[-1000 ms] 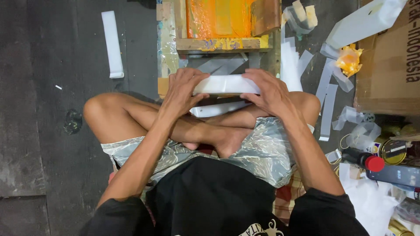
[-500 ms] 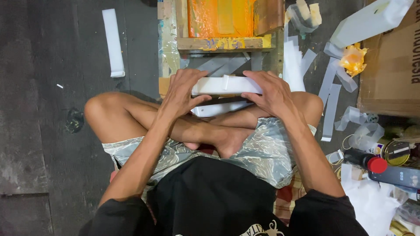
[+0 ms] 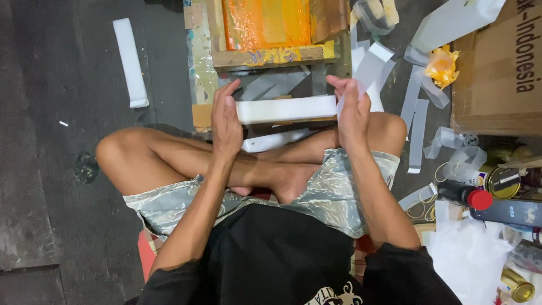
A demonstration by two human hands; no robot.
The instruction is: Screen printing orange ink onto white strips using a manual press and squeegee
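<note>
Between the two hands, a stack of white strips (image 3: 285, 109) sits level, held end to end over the crossed legs; left hand (image 3: 226, 121) flat against its left end, fingers upright, right hand (image 3: 351, 110) pressed on the right end, fingers curled over the top edge. Both hands clamp the stack, palms facing each other. Just below the stack, a second white strip (image 3: 274, 141) lies tilted on the lap, near the left wrist. Just beyond the hands, a wooden frame (image 3: 265, 56) with an orange screen (image 3: 265, 22). Well left of the left hand, a lone white strip (image 3: 130, 62) on the dark floor. Right of the right hand, loose grey-white strips (image 3: 415, 121), an orange crumpled wrapper (image 3: 441, 66), a cardboard box (image 3: 497, 73); nearer the right elbow, a tin can (image 3: 499, 181) and a red-capped bottle (image 3: 480, 199)
</note>
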